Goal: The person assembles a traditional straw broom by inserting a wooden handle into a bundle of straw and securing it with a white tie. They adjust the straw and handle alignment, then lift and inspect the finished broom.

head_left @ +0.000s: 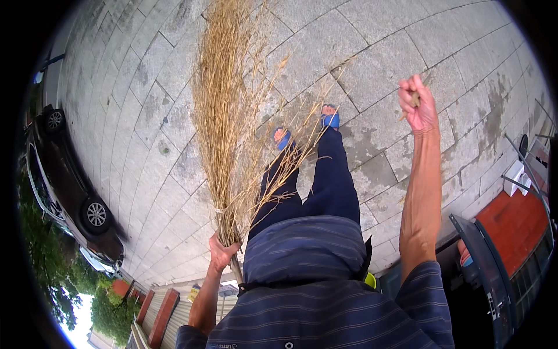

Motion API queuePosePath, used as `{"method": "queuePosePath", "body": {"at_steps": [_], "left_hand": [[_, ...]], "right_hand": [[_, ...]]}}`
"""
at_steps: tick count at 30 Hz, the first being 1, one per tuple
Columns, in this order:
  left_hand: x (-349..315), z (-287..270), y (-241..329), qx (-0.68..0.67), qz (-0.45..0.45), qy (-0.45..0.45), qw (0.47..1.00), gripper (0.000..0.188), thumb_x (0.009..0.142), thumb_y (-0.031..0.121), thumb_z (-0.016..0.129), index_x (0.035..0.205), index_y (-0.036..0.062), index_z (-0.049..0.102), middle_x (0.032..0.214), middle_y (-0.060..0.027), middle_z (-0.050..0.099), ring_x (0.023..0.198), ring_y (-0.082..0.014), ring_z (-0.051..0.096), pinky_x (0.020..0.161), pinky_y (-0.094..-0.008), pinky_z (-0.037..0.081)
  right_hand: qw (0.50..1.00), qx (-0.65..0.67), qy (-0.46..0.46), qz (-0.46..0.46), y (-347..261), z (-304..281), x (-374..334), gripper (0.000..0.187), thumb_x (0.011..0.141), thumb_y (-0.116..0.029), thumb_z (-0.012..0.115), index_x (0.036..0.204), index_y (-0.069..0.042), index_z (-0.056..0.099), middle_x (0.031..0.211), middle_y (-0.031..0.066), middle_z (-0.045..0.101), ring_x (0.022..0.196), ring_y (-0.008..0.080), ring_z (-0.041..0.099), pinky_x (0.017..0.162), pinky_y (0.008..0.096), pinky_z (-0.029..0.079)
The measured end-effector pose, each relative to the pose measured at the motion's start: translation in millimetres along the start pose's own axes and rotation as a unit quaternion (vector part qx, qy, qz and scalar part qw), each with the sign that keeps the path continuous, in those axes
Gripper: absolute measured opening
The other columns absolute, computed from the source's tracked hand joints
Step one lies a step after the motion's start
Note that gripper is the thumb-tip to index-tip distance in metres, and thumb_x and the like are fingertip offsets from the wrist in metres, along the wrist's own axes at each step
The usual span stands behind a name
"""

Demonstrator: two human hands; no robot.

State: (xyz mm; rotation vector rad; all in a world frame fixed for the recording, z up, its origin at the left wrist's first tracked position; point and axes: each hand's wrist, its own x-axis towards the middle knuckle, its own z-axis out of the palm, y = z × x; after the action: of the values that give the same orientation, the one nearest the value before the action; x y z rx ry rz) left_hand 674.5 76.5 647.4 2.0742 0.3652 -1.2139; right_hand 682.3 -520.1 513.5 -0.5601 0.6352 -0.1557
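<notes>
A long broom of dry straw-coloured stalks (224,110) reaches from near my waist to the far edge, its bristles fanned out and a pale tie around its neck. My left hand (221,251) wraps round its base, just below that tie. Thin loose stems (289,173) stick out sideways, across my dark trousers and towards my blue sandals (331,119). Raised away from the broom on the right, my right hand (419,104) is curled closed. A small tan scrap (415,99) shows between its fingers; its kind is unclear.
Grey paving slabs (372,64) with darker stained patches lie underfoot. A dark car (70,180) is parked on the left. At the right stand a dark open door (485,262), a reddish surface (517,230) and metal bars (526,166).
</notes>
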Motion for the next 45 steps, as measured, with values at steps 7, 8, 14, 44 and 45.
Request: {"method": "queuePosePath", "body": {"at_steps": [7,8,14,44,45], "left_hand": [[-7,-4,39,-0.204,-0.043,-0.177,0.962,0.03,0.063,0.0,0.065,0.092,-0.005,0.063,0.081,-0.0104,0.068,0.071,-0.0179,0.064,0.067,-0.031,0.052],[-3,-8,32,-0.211,-0.031,-0.208,0.955,0.038,0.06,0.002,0.065,0.097,-0.0059,0.061,0.081,-0.0158,0.067,0.072,-0.0262,0.066,0.067,-0.036,0.054],[-10,-11,13,-0.423,-0.131,-0.302,0.844,0.059,0.056,0.008,0.072,0.109,-0.0074,0.053,0.08,-0.0244,0.063,0.068,-0.0378,0.064,0.061,-0.0446,0.053],[-5,-15,24,-0.409,-0.207,-0.397,0.795,0.068,0.05,0.018,0.079,0.105,-0.0133,0.054,0.08,-0.0241,0.065,0.066,-0.0327,0.065,0.059,-0.0387,0.054],[-6,-14,26,-0.414,-0.209,-0.393,0.794,0.068,0.05,0.018,0.08,0.105,-0.0132,0.054,0.08,-0.0242,0.065,0.066,-0.0328,0.065,0.059,-0.0388,0.054]], "right_hand": [[0.984,-0.116,-0.055,0.124,73,70,11,0.017,0.094,-0.02,0.061,0.084,-0.009,0.052,0.065,-0.0039,0.049,0.048,0.002,0.036,0.037,0.0176,0.026],[0.985,-0.112,-0.052,0.117,78,82,14,0.017,0.093,-0.021,0.062,0.086,-0.008,0.052,0.064,-0.0048,0.047,0.048,0.0018,0.036,0.037,0.0175,0.026],[0.98,-0.187,-0.034,0.058,87,144,16,0.024,0.089,-0.025,0.066,0.09,-0.003,0.058,0.065,-0.0045,0.048,0.055,0.0042,0.04,0.045,0.021,0.031],[0.831,-0.528,-0.018,-0.175,66,164,100,0.024,0.093,-0.018,0.054,0.103,0.001,0.064,0.067,0.0067,0.058,0.064,0.0196,0.055,0.07,0.0403,0.049],[0.801,-0.555,-0.044,-0.221,69,164,101,0.026,0.092,-0.017,0.055,0.109,0.001,0.064,0.067,0.0079,0.06,0.065,0.0207,0.057,0.071,0.0415,0.049]]}}
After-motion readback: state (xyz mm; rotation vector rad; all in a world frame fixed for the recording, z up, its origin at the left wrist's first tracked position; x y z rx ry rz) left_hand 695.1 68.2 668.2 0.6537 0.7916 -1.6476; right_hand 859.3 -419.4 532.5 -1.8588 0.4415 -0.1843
